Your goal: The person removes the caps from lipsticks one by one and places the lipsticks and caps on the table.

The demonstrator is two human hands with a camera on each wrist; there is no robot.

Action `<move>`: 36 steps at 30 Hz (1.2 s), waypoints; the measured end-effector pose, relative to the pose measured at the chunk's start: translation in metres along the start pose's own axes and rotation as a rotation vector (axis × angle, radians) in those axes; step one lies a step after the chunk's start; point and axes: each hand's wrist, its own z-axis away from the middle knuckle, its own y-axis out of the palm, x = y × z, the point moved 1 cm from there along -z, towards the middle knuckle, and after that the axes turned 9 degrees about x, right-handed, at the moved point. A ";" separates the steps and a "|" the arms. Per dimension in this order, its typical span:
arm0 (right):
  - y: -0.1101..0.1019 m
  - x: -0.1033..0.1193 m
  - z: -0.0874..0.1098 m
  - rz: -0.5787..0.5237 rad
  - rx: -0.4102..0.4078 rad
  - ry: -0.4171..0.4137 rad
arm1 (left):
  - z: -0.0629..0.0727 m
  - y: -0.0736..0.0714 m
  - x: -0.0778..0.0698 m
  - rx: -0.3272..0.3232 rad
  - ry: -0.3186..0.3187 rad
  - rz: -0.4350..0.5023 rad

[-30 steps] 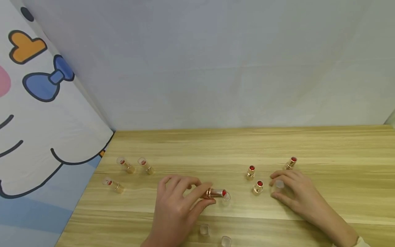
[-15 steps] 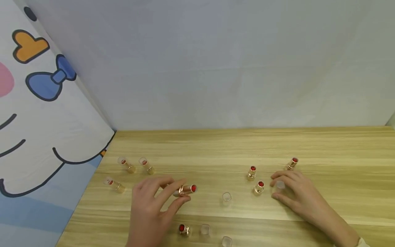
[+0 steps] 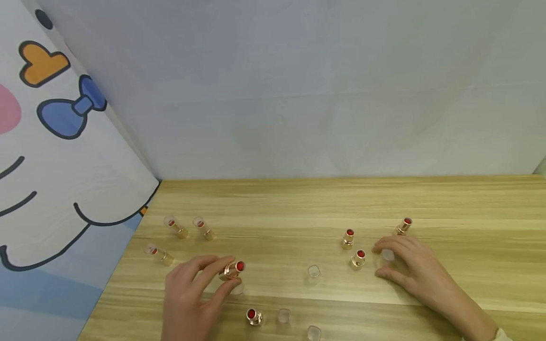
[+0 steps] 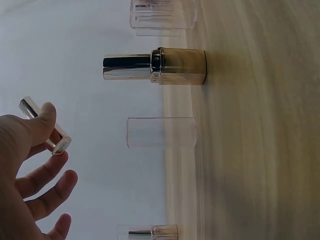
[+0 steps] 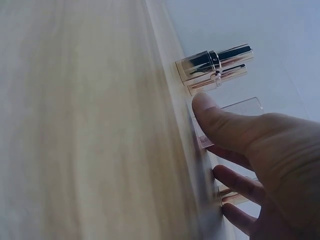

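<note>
My left hand (image 3: 192, 293) pinches an uncapped gold lipstick (image 3: 232, 270) between thumb and fingers, its red tip up. In the left wrist view this lipstick (image 4: 60, 139) is tilted and off the table. A clear cap (image 3: 237, 288) stands just below it, partly hidden by the thumb. My right hand (image 3: 409, 267) rests low on the table, fingers loosely bent around another clear cap (image 3: 387, 255); the fingers look apart from it. Close to that hand stand uncapped lipsticks, one behind (image 3: 403, 226) and two to its left, the nearer one (image 3: 358, 259) and the farther one (image 3: 348, 238).
Three lipsticks with clear caps stand at the left, one (image 3: 176, 228) near the back. Another uncapped lipstick (image 3: 254, 317) stands at the front, beside loose clear caps (image 3: 283, 316) (image 3: 313, 333). One more cap (image 3: 313, 271) stands mid-table. A pale cloth wall rises behind the table (image 3: 273, 203).
My left hand has carried the lipstick leftward from the mid-table cap to above another cap, uncovering the front lipstick. The right hand has stayed almost still.
</note>
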 end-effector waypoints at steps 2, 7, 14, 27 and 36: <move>-0.001 0.000 0.000 -0.006 0.008 0.012 | 0.003 -0.002 0.002 0.024 -0.023 0.004; -0.002 -0.001 0.001 -0.014 0.017 0.021 | 0.013 -0.005 0.008 0.077 -0.083 -0.010; -0.009 0.000 0.001 -0.031 0.058 0.025 | 0.037 -0.005 0.026 0.135 -0.108 0.036; -0.036 0.006 0.000 0.008 0.056 -0.038 | 0.069 0.004 0.034 0.371 -0.349 0.083; -0.065 0.037 -0.011 -0.108 -0.009 -0.014 | 0.078 0.009 0.046 0.364 -0.228 0.112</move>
